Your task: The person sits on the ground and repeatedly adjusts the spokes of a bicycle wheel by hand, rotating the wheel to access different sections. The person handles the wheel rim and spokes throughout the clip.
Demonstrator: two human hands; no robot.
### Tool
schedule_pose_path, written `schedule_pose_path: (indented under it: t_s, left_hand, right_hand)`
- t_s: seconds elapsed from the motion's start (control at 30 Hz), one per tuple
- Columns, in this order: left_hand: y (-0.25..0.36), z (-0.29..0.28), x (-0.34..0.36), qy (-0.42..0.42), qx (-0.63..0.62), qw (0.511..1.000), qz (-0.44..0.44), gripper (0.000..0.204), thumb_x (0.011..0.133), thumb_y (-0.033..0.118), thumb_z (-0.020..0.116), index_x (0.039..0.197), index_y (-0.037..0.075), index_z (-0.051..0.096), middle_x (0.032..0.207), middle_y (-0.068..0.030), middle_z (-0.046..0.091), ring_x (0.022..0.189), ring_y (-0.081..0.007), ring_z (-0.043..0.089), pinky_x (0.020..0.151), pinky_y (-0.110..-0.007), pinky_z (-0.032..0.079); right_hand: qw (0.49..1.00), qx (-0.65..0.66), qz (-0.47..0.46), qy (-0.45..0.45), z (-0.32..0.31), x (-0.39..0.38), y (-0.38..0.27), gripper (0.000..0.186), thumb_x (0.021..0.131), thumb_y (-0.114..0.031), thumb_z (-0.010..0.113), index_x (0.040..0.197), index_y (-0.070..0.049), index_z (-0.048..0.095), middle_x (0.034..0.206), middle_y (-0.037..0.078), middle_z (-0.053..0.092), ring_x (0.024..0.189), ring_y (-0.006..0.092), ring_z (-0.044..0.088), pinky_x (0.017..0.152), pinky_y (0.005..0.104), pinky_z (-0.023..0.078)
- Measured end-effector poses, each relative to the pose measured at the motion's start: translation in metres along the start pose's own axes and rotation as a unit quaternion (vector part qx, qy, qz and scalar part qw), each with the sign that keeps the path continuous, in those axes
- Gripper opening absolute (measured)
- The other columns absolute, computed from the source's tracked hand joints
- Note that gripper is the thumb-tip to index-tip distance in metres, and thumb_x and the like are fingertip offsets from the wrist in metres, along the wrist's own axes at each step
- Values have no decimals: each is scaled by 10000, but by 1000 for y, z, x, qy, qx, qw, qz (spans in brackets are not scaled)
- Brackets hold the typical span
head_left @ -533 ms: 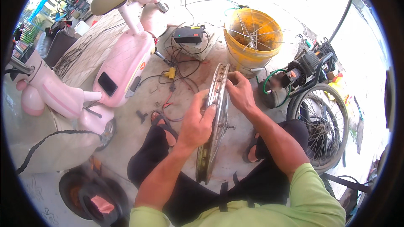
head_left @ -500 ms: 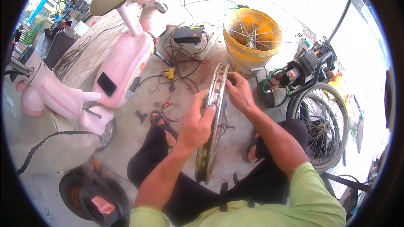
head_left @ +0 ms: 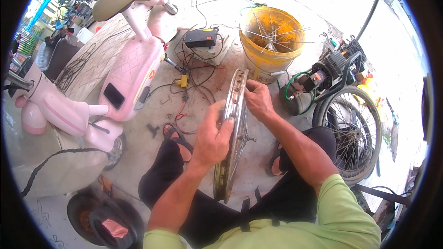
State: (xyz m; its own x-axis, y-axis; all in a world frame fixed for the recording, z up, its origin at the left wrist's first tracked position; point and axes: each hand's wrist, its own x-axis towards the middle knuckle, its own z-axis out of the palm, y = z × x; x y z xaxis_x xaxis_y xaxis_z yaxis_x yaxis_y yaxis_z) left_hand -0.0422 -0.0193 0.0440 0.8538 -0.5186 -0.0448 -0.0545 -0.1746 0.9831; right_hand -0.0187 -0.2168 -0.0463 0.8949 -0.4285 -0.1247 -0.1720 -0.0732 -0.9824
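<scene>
A metal wheel rim [head_left: 223,175] without a tyre stands edge-on between my knees, its drilled channel facing me. Wrapped round its left side is my left hand [head_left: 213,134], the thumb lying on the rim's edge. Behind the upper right side, my right hand [head_left: 259,99] has its fingers curled in at the spoke side, pinching something too small or hidden to make out. Thin spokes run from the rim to a hub, whose axle [head_left: 251,139] sticks out to the right.
A yellow bucket [head_left: 295,55] holding loose spokes stands ahead. At right are an air compressor [head_left: 300,99] and a spoked wheel with tyre [head_left: 355,133]. A pink electric bike [head_left: 127,78] stands left, near a black charger [head_left: 200,38] and tangled cables. Tyres [head_left: 129,219] lie lower left.
The view has shifted slightly, so the surroundings sit a little further left and lower or higher. Both hands keep nearly the same places on the rim.
</scene>
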Motion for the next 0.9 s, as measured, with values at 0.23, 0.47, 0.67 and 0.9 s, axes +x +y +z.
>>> schedule_pose_path:
  t_s: [0.23,0.47,0.67,0.9]
  left_hand:
    - [5,0,0,1,-6,1000,-4,431,1089,89,553,1487,-44,456,1292,-147,662,1156,-168,633,1007,-323,514]
    - [6,2,-1,7,-11,1000,-18,431,1082,76,545,1486,-43,455,1291,-156,660,1147,-170,637,994,-324,521]
    - [5,0,-2,2,-16,1000,-22,429,1080,74,549,1482,-43,457,1288,-156,660,1139,-169,640,985,-323,525]
    - [6,1,-2,10,-13,1000,-14,425,1085,84,555,1481,-41,461,1271,-140,663,1121,-160,636,975,-316,522]
  right_hand:
    - [999,21,-6,-29,1,2,4,337,1020,-304,688,1046,25,756,777,87,700,730,123,578,696,356,500]
    - [999,-19,-15,-33,-2,6,6,356,1019,-325,684,1030,24,754,816,134,723,735,174,620,726,368,516]
    - [1000,-29,-1,12,-1,-2,-6,375,1002,-331,696,1013,41,746,809,148,715,720,164,608,711,372,514]
    - [998,-24,-34,-49,-4,5,1,375,1009,-334,675,1046,33,739,813,157,710,751,165,609,732,383,510]
